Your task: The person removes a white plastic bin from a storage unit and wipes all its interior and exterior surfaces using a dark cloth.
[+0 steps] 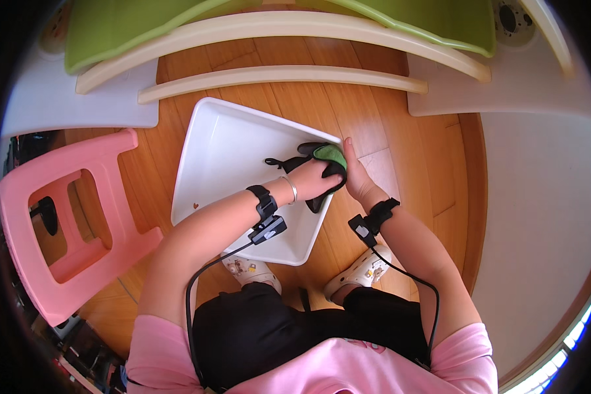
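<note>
A white plastic tray (pixel 236 143) lies on the wooden floor before me, turned at an angle. My left hand (pixel 316 181) is closed around a black and green cloth item (pixel 331 155), perhaps a glove or shoe, over the tray's right corner. Black parts of the item hang down inside the tray, and my fingers hide some of it. My right hand (pixel 357 172) is upright just outside that corner, fingers extended, its palm side against or very near the rim and the cloth. A small brown speck (pixel 195 206) is on the tray's floor.
A pink plastic stool (pixel 17 197) lies at the left. Ahead, cream curved bars (pixel 285 74) cross below a green plastic piece of furniture (pixel 438 24). Dark items crowd the lower left. A pale wall or panel (pixel 532 197) stands at the right. My feet in white clogs (pixel 362 271) are close to the tray.
</note>
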Demonstrator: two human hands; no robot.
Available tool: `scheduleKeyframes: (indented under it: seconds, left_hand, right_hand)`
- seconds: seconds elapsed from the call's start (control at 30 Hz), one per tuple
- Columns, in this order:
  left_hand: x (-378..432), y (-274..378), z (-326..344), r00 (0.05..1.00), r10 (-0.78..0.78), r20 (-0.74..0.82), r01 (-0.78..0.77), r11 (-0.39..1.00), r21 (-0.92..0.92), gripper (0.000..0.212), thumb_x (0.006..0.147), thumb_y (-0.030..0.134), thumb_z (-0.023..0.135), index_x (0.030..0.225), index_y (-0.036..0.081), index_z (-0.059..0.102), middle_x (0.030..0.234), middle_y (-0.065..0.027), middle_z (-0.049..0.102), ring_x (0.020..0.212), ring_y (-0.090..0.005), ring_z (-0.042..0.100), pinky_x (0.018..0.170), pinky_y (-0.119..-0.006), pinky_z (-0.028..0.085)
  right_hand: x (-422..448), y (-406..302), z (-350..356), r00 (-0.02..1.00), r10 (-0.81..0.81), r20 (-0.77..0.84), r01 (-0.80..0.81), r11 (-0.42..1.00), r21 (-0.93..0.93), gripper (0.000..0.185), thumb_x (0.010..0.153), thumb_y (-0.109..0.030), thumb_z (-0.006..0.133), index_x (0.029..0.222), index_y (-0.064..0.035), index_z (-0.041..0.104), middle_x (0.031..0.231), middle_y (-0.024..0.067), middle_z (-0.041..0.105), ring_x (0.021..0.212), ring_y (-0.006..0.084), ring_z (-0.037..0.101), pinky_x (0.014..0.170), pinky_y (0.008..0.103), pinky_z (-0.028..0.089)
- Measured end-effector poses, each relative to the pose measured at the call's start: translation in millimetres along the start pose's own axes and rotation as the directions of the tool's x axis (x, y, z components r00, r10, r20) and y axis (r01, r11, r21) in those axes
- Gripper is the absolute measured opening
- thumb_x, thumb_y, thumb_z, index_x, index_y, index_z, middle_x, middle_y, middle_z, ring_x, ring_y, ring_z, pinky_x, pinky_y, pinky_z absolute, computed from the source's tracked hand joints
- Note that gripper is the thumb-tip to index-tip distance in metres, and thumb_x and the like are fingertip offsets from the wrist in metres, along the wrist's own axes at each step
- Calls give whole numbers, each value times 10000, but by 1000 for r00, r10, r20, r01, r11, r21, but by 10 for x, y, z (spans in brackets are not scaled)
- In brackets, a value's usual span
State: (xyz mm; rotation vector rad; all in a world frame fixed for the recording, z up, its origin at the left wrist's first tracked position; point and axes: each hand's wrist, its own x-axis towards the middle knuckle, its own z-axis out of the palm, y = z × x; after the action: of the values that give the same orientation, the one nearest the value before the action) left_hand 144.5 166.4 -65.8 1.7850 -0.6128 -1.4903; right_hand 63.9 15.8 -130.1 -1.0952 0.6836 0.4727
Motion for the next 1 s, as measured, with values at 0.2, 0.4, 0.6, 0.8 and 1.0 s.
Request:
scheduleKeyframes:
  seconds: [0.2, 0.4, 0.6, 0.8, 1.0]
  left_hand:
    - [40, -370, 297, 983, 106, -151, -113, 993, -41, 713, 938, 384, 568, 1420, -72, 308, 1436, -309, 378, 1324, -408, 413, 1115, -390, 336]
    - [-304, -698, 751, 995, 98, -5, -97, 993, 69, 743, 927, 353, 565, 1445, -81, 256, 1451, -374, 288, 1380, -467, 288, 1174, -413, 236]
    - [-680, -1067, 1127, 983, 4, 182, -26, 993, 118, 597, 921, 385, 566, 1301, -66, 472, 1339, -375, 423, 1273, -491, 399, 1129, -442, 305]
    - [-611, -700, 954, 996, 81, -45, -70, 978, 195, 432, 897, 371, 591, 1074, -20, 639, 1158, -328, 578, 1105, -468, 534, 1008, -460, 425]
    - [-147, -405, 509, 960, 214, -181, -194, 973, 124, 469, 919, 402, 575, 1155, -2, 603, 1129, -287, 612, 1067, -428, 581, 963, -438, 460]
  right_hand:
    - [14, -56, 49, 999, 35, 24, -35, 999, -25, 859, 952, -719, 251, 1350, -9, 528, 1354, 140, 546, 1287, 230, 456, 1133, 337, 268]
    - [81, 53, -42, 999, 30, -24, -34, 983, -180, 917, 952, -723, 198, 1453, 19, 399, 1518, 193, 358, 1439, 268, 263, 1187, 355, 140]
    - [114, 115, -135, 999, 24, -47, -33, 976, -217, 882, 971, -692, 169, 1485, 2, 345, 1531, 182, 344, 1445, 266, 247, 1192, 365, 120]
    - [-46, -111, 50, 995, 42, 92, -32, 995, -99, 821, 986, -660, 199, 1429, -3, 414, 1439, 140, 469, 1355, 235, 389, 1160, 366, 223]
    - [-46, -188, 78, 992, 75, 100, -82, 994, 71, 699, 998, -573, 262, 1308, -4, 522, 1288, 117, 590, 1200, 224, 531, 1081, 349, 354]
